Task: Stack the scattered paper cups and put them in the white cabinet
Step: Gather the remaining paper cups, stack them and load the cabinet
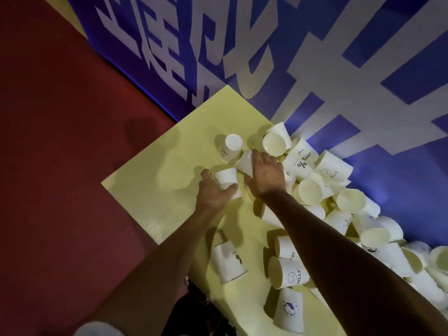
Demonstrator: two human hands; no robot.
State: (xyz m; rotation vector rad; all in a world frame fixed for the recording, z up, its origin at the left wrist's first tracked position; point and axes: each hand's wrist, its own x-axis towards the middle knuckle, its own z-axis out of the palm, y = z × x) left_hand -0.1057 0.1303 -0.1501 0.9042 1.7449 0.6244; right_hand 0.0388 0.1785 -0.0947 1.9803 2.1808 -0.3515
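Several white paper cups lie scattered on a yellow table (150, 180), most piled along its right side against the blue wall. My left hand (213, 192) grips an upside-down cup (226, 177) near the table's middle. My right hand (265, 173) rests on another cup (244, 163) lying on its side just beyond. An upside-down cup (231, 147) stands behind them, and a tilted cup (275, 143) shows its open mouth. Nearer me lie a cup with a percent sign (228, 261) and a cup marked HELLO (287, 275). No white cabinet is in view.
A blue wall with large white characters (315, 69) runs along the table's far and right sides. Red floor (60, 166) lies to the left of the table. The table's left part holds no cups.
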